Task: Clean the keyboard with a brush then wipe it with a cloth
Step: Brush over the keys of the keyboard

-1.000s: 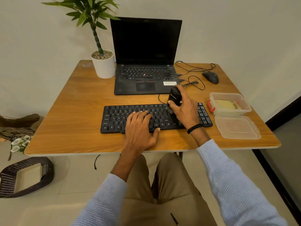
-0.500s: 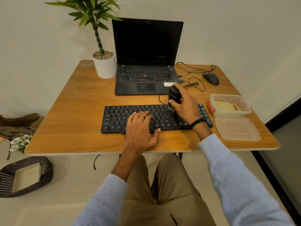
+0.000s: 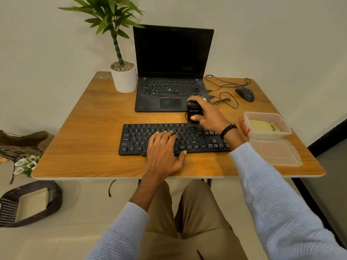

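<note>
Wood-grain table (image 3: 84, 137) against a plain pale wall, viewed from above. Black keyboard (image 3: 135, 136), matte keys with pale legends, lies flat near the front edge, in front of an open laptop (image 3: 172, 59). Left hand (image 3: 163, 152) rests palm-down on the middle keys, fingers straight and spread, steadying the board. Right hand (image 3: 210, 117) curls round a stubby black brush (image 3: 194, 111), held upright at the keyboard's far edge, right of centre. The bristles are hidden beneath the brush body, so contact with the keys cannot be confirmed. Brushing appears to be under way; wiping is not yet begun. At right, a clear rigid plastic box (image 3: 262, 113) holds a soft pale-yellow lump, probably the folded cloth (image 3: 261, 125), untouched. Its translucent lid (image 3: 276, 152) lies just beside it, nearer the front edge.
</note>
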Tool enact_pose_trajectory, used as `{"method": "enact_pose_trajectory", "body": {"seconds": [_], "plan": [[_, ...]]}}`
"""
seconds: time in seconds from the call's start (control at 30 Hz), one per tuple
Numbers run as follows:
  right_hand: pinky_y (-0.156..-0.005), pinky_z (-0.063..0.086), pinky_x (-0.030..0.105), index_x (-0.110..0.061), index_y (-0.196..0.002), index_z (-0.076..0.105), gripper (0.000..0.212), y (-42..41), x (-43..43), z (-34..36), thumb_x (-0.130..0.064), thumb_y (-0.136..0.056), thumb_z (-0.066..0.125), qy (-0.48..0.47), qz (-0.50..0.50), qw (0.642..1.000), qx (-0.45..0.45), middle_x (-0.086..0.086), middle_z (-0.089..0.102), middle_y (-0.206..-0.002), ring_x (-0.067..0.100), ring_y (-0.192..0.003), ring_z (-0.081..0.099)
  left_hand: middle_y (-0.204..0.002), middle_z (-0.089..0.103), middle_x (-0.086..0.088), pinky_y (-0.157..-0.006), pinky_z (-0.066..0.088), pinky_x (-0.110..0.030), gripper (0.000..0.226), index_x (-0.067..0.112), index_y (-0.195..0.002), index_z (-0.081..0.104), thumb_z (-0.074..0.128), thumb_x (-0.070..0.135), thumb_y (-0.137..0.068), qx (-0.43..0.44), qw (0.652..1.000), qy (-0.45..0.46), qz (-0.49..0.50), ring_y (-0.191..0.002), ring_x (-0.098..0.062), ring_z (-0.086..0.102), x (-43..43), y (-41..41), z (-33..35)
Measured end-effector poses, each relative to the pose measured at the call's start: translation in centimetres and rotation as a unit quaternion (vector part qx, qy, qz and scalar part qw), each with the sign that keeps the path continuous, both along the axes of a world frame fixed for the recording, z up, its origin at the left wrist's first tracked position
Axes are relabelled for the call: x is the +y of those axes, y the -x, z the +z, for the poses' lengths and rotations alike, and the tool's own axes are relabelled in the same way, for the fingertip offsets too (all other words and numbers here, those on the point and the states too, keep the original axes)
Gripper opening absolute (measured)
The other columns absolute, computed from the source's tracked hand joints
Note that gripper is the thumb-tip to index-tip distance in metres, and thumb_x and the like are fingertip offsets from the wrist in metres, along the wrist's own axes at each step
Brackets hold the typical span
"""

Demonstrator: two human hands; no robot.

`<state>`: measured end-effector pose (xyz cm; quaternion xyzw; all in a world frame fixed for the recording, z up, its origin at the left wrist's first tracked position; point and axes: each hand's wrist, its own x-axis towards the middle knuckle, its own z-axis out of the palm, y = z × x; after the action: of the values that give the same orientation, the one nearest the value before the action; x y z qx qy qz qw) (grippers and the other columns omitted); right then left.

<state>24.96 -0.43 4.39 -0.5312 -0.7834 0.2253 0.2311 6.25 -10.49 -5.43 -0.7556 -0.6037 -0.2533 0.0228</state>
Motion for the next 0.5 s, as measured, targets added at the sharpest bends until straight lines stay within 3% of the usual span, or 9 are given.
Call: {"method": "enact_pose_trajectory", "body": {"seconds": [0.1, 0.17, 0.27, 0.4, 0.5], "plan": [[-0.095, 0.053, 0.037, -0.032, -0.135, 0.042, 0.064, 1.1, 0.2, -0.7, -0.002, -0.085, 0.068, 0.024, 0.041, 0.998, 0.043, 0.001, 0.053, -0.13, 0.022, -0.12, 0.053, -0.136, 0.063, -0.008, -0.117, 0.029, -0.046, 0.068, 0.014, -0.131, 0.064, 0.058, 0.061, -0.084, 0.001, 1.0, -0.004, 0.001, -0.128, -0.026, 0.053, -0.1, 0.0, 0.0], [-0.091, 0.051, 0.032, -0.033, -0.136, 0.041, 0.065, 0.7, 0.6, -0.5, -0.002, -0.086, 0.067, -0.003, 0.014, 1.0, -0.015, 0.005, 0.056, -0.129, 0.025, -0.119, 0.055, -0.136, 0.063, -0.008, -0.117, 0.03, -0.046, 0.068, 0.013, -0.131, 0.065, 0.056, 0.062, -0.084, 0.001, 1.0, -0.003, 0.001, -0.128, -0.026, 0.054, 0.0, 0.0, 0.1], [-0.091, 0.05, 0.037, -0.03, -0.136, 0.042, 0.063, 0.1, 1.3, 0.1, 0.0, -0.085, 0.066, -0.062, -0.053, 0.992, -0.099, 0.009, 0.061, -0.123, 0.027, -0.114, 0.057, -0.137, 0.063, -0.008, -0.117, 0.03, -0.047, 0.069, 0.014, -0.132, 0.064, 0.056, 0.062, -0.084, 0.002, 1.0, 0.001, 0.005, -0.129, -0.026, 0.053, 0.0, -0.1, 0.1], [-0.094, 0.051, 0.036, -0.032, -0.135, 0.042, 0.062, 1.1, 1.0, -0.6, -0.002, -0.086, 0.067, -0.013, 0.02, 1.0, 0.017, 0.003, 0.056, -0.128, 0.022, -0.118, 0.054, -0.136, 0.063, -0.008, -0.117, 0.027, -0.045, 0.067, 0.014, -0.131, 0.064, 0.059, 0.062, -0.084, 0.004, 1.0, -0.007, 0.002, -0.128, -0.026, 0.054, 0.0, 0.0, -0.1], [-0.089, 0.047, 0.032, -0.032, -0.138, 0.04, 0.065, 0.3, 1.2, -0.6, -0.002, -0.087, 0.066, -0.026, -0.021, 0.998, -0.055, 0.009, 0.059, -0.127, 0.027, -0.117, 0.056, -0.136, 0.063, -0.008, -0.117, 0.028, -0.045, 0.068, 0.014, -0.131, 0.064, 0.058, 0.062, -0.084, 0.006, 1.0, -0.005, 0.004, -0.128, -0.026, 0.054, 0.1, -0.1, 0.0]]}}
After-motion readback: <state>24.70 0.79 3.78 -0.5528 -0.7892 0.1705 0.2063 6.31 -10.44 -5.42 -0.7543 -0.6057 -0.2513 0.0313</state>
